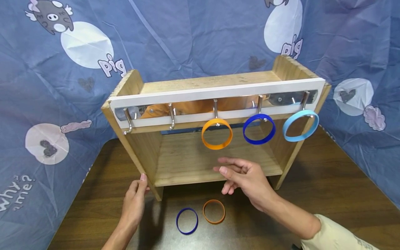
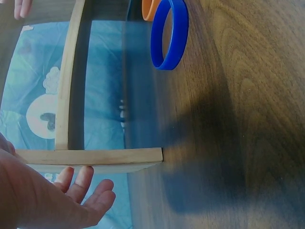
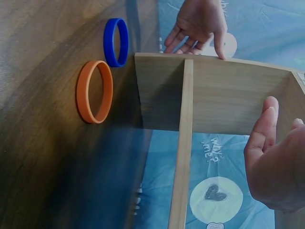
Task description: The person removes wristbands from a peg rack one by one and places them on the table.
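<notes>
A small wooden shelf stands on the table, with a row of metal hooks on its front rail. My left hand holds the shelf's left side panel, thumb at the front edge and fingers along the outer face. In front of the lower board, my right hand hovers with loosely bent fingers and nothing in them. Above it, an orange wristband, a dark blue wristband and a light blue wristband hang from separate hooks. The two hooks on the left bear no band.
On the brown table, before the shelf, lie another dark blue wristband and another orange wristband, side by side and apart. A blue printed cloth hangs behind and at both sides.
</notes>
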Action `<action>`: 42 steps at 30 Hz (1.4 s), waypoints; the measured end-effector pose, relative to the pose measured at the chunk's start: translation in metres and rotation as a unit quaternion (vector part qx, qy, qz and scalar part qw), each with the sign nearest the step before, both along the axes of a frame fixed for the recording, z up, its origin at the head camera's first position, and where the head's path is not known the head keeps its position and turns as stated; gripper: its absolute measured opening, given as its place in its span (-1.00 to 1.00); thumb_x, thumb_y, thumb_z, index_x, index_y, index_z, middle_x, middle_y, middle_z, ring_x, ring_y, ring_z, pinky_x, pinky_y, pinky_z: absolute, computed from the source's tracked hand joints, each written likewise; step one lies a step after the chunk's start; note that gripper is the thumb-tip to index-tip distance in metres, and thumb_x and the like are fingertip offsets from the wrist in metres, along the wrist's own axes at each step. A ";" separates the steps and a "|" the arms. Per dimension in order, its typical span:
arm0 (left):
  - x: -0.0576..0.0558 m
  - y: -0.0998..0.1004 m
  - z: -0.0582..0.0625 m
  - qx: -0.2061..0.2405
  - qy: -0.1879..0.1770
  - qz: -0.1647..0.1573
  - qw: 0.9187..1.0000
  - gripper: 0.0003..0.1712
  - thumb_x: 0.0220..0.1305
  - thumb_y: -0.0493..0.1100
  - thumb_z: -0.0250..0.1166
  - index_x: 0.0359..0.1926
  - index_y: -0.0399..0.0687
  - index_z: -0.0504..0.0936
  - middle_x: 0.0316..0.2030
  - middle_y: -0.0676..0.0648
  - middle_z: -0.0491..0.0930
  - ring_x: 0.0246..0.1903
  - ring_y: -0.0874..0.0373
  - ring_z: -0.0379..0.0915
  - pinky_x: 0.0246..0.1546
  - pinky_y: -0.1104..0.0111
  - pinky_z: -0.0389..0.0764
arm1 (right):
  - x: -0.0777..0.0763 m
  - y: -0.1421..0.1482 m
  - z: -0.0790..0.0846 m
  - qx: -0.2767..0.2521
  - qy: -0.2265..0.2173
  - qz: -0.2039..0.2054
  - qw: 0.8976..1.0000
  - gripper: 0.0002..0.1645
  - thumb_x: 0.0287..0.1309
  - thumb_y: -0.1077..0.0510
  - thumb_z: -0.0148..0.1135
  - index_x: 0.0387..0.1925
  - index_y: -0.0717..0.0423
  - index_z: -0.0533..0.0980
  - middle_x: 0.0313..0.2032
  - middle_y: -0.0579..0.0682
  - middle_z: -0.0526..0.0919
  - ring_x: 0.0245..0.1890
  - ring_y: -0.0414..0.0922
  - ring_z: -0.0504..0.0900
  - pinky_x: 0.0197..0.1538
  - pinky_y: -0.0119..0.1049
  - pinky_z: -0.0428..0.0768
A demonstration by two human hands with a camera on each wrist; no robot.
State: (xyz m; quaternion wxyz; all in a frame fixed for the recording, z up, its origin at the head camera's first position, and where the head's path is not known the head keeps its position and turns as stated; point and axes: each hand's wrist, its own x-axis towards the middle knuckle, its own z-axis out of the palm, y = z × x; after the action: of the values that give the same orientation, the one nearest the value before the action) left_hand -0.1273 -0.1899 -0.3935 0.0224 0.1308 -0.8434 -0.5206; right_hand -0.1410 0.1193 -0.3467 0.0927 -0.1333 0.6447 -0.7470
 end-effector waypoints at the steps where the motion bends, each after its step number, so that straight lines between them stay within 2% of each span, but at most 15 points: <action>1: 0.000 0.000 0.000 0.000 0.000 0.000 1.000 -0.24 0.43 0.36 -0.28 0.02 -0.26 0.39 0.04 -0.32 0.48 0.15 -0.18 0.32 0.13 0.00 0.22 | 0.000 0.000 0.000 -0.006 0.003 -0.001 1.000 -0.48 0.28 0.18 0.22 0.20 0.34 0.38 0.01 0.35 0.58 -0.58 -0.13 0.66 -0.44 -0.34 0.59; 7: -0.001 0.000 0.000 0.006 0.001 0.002 1.000 -0.23 0.43 0.37 -0.27 0.02 -0.27 0.40 0.04 -0.32 0.48 0.16 -0.18 0.33 0.16 0.00 0.22 | -0.002 -0.001 0.003 -0.027 0.013 -0.008 1.000 -0.49 0.29 0.19 0.21 0.20 0.34 0.39 0.01 0.31 0.60 -0.58 -0.13 0.67 -0.45 -0.34 0.59; 14: 0.000 0.000 0.000 0.005 -0.001 -0.003 1.000 -0.22 0.42 0.38 -0.28 0.05 -0.27 0.39 0.06 -0.33 0.47 0.17 -0.19 0.32 0.17 -0.02 0.21 | -0.004 -0.001 0.009 -0.070 0.033 0.008 0.997 -0.55 0.34 0.24 0.12 0.19 0.36 0.37 -0.03 0.20 0.65 -0.57 -0.14 0.66 -0.44 -0.36 0.58; 20: 0.000 0.000 0.000 -0.001 -0.002 0.001 1.000 -0.22 0.42 0.38 -0.28 0.03 -0.26 0.40 0.05 -0.32 0.48 0.16 -0.18 0.33 0.15 0.00 0.22 | -0.007 -0.004 0.017 -0.105 0.049 0.016 0.993 -0.54 0.36 0.25 0.09 0.21 0.39 0.33 0.00 0.15 0.64 -0.55 -0.14 0.67 -0.43 -0.36 0.59; 28: -0.001 0.001 0.000 -0.006 0.000 0.003 1.000 -0.23 0.43 0.37 -0.28 0.02 -0.26 0.41 0.03 -0.31 0.49 0.14 -0.16 0.35 0.13 0.02 0.24 | -0.008 -0.008 0.024 -0.134 0.037 0.024 0.990 -0.51 0.36 0.26 0.09 0.27 0.30 0.32 0.02 0.14 0.63 -0.55 -0.15 0.68 -0.43 -0.37 0.60; 30: -0.001 0.000 0.000 -0.005 0.001 0.002 1.000 -0.23 0.43 0.37 -0.28 0.02 -0.26 0.41 0.03 -0.31 0.49 0.14 -0.16 0.34 0.13 0.02 0.23 | -0.008 -0.009 0.025 -0.147 0.037 0.025 0.988 -0.53 0.35 0.27 0.09 0.26 0.28 0.34 -0.03 0.09 0.66 -0.55 -0.15 0.68 -0.43 -0.38 0.60; 33: 0.000 0.000 0.000 -0.001 0.002 0.002 1.000 -0.23 0.43 0.37 -0.28 0.03 -0.26 0.40 0.03 -0.32 0.48 0.15 -0.17 0.34 0.14 0.01 0.23 | -0.009 -0.011 0.026 -0.166 0.040 0.030 0.985 -0.57 0.35 0.29 0.09 0.22 0.26 0.38 -0.26 0.05 0.72 -0.56 -0.14 0.68 -0.45 -0.38 0.60; 37: 0.000 0.000 0.000 0.002 0.003 0.002 1.000 -0.23 0.43 0.37 -0.27 0.03 -0.26 0.40 0.03 -0.32 0.48 0.15 -0.17 0.34 0.15 0.00 0.23 | -0.009 -0.015 0.028 -0.180 0.052 0.031 0.982 -0.58 0.35 0.30 0.09 0.21 0.28 0.39 -0.50 0.02 0.68 -0.58 -0.14 0.67 -0.46 -0.39 0.59; 42: 0.000 0.000 0.000 0.000 0.002 0.000 1.000 -0.23 0.43 0.36 -0.27 0.04 -0.26 0.40 0.04 -0.32 0.48 0.16 -0.18 0.34 0.15 0.00 0.23 | -0.009 -0.019 0.032 -0.198 0.072 0.030 0.977 -0.57 0.36 0.30 0.06 0.23 0.27 0.38 -0.12 0.07 0.70 -0.57 -0.16 0.67 -0.45 -0.39 0.59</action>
State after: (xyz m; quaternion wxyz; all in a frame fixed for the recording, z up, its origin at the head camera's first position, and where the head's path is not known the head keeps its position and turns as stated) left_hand -0.1275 -0.1895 -0.3933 0.0238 0.1298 -0.8435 -0.5207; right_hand -0.1504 0.1006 -0.3149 0.0404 -0.2215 0.4845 -0.8453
